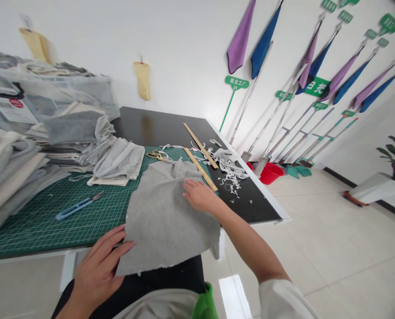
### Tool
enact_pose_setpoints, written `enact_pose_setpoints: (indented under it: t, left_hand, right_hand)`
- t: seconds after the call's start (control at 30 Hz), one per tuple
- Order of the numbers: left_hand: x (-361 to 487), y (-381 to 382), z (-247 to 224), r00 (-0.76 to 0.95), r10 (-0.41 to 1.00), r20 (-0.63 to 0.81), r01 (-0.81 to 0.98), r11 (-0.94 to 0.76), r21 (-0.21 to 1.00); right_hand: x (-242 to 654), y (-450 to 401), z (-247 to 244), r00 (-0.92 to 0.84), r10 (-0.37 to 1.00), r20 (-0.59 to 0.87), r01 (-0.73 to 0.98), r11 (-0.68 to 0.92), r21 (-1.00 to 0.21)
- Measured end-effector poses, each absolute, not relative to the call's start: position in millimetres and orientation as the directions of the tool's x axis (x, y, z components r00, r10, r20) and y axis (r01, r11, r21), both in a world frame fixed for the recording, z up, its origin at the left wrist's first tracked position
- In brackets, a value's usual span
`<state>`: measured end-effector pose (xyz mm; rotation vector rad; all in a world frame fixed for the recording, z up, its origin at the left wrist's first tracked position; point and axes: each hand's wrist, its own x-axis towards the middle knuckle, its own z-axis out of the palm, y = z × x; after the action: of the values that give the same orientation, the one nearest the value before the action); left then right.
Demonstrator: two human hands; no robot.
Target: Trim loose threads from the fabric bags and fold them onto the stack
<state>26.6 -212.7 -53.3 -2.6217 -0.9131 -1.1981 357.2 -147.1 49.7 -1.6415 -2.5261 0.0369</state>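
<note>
A grey piece of cloth (164, 212) is spread over the table's front edge, its near end hanging above my lap. At its near left edge is my left hand (99, 263), fingertips on top and the thumb low by the corner, closed on the edge. My right hand (200, 195) lies palm down on the upper right of the cloth, fingers stretched out. Gold-handled scissors (159, 155) rest just beyond the cloth. Two wooden rulers (200, 168) lie at its right. To the left lies a blue-handled cutting tool (79, 206) on the green cutting mat (94, 217).
Folded grey cloths (121, 159) and taller stacks (14, 173) fill the left side, before a clear plastic bin (78, 88). Cloth scraps (230, 166) litter the black tabletop (164, 124). Mops and a red bucket (271, 173) stand by the wall at right.
</note>
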Motion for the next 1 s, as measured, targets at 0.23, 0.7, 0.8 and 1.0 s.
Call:
enact_pose_setpoints:
  t: [0.23,0.7,0.8,1.0]
  left_hand:
    - [30,-210,-65,0.571,0.437,0.695,0.592,-0.806,0.021]
    - [32,-213,-61,0.560,0.523,0.643,0.639,-0.766,0.066]
    - [32,-212,-62,0.560,0.530,0.637,0.646,-0.761,0.065]
    - [34,-216,-65,0.547,0.475,0.689,0.615,-0.787,0.053]
  right_hand:
    - [306,-200,43,-0.573,0.810,0.123,0.804,0.585,-0.103]
    - [346,-209,30,-0.369,0.926,0.082,0.913,0.378,-0.153]
    - [366,-178,32,-0.207,0.973,0.107,0.966,0.220,-0.135]
    - [365,-109,40,-0.141,0.982,0.126,0.981,0.155,-0.116]
